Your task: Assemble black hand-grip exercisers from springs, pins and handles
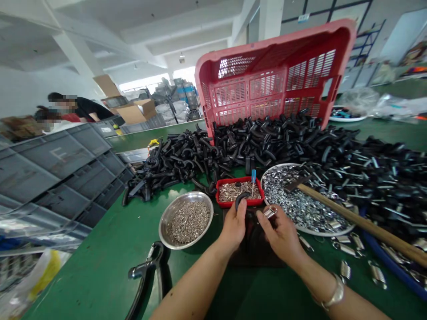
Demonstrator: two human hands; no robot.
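Observation:
My left hand [234, 224] is closed on a black curved plastic part [242, 198], whose hooked end sticks up past the thumb. Between the thumb and fingers of my right hand [283, 233] is a metal coil spring [270, 212]. Both hands are close together over a dark block [258, 255] on the green table [100, 262]. Just beyond them is a red tray [224, 204] of small metal pins, with a blue-handled tool [254, 177] standing in it. An assembled black hand grip [156, 266] with a spring lies left of my forearm.
A steel bowl [163, 229] holds tiny metal pieces. Across a round tray [310, 231] of shiny parts lies a wooden-handled hammer [353, 215]. Black handles [187, 155] pile up before a tipped red crate [267, 49]. Loose springs [376, 273] lie right; grey bins [60, 178] and people are left.

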